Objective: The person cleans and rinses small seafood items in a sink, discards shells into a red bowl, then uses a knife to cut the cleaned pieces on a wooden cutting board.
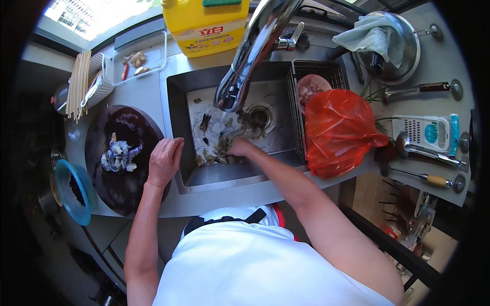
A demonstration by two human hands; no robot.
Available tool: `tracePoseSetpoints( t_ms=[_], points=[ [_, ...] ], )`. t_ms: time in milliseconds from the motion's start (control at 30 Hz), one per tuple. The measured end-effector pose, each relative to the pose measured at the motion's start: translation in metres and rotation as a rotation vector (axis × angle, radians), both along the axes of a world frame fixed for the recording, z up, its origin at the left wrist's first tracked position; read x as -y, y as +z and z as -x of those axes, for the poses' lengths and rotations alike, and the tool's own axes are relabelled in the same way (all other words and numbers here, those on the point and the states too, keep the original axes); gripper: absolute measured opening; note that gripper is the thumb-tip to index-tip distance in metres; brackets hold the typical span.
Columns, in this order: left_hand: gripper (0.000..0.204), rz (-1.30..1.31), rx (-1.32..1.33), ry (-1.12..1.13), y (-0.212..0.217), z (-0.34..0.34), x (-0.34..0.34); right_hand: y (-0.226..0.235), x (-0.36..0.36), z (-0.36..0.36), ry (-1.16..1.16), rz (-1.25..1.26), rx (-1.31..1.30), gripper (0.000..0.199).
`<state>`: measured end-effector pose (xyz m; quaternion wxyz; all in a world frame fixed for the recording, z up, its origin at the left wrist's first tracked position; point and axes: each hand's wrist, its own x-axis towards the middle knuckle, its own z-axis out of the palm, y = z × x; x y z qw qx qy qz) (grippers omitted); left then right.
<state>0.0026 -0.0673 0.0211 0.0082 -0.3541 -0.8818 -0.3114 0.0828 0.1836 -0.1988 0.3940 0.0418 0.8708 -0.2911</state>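
Observation:
My right hand (239, 147) reaches down into the steel sink (201, 176), its fingers closed at a clump of wet grey-brown scraps (223, 145). More dark and yellowish bits lie across the sink floor and beside the round drain (260, 117). Above them hangs the chrome faucet (240, 66). My left hand (166, 160) hovers between the sink and a round dark cutting board (127, 194), fingers curled together; whether anything is in them is hidden. On the board sits a small heap of bluish-white pieces (120, 155), which look like cut-up seafood.
Right of the sink, a red plastic bag (339, 132) bulges beside a wire rack (293, 97) holding a pink bowl (312, 87) of meat. A yellow jug (206, 28) stands behind. Leftward are a blue basin (88, 196), chopsticks (79, 84) and a clear tray (158, 65) with ginger.

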Motion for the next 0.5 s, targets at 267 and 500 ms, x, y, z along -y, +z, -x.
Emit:
tracePoseSetpoints(
  t_ms=[267, 500],
  points=[
    [0.011, 0.024, -0.048, -0.015, -0.005, -0.002, 0.002, 0.046, 0.069, 0.018, -0.648, 0.685, 0.028, 0.024],
    [0.013, 0.017, -0.057, -0.015, -0.002, -0.002, -0.001, 0.036, -0.015, 0.017, -0.562, 0.055, -0.745, 0.028]
  ],
)
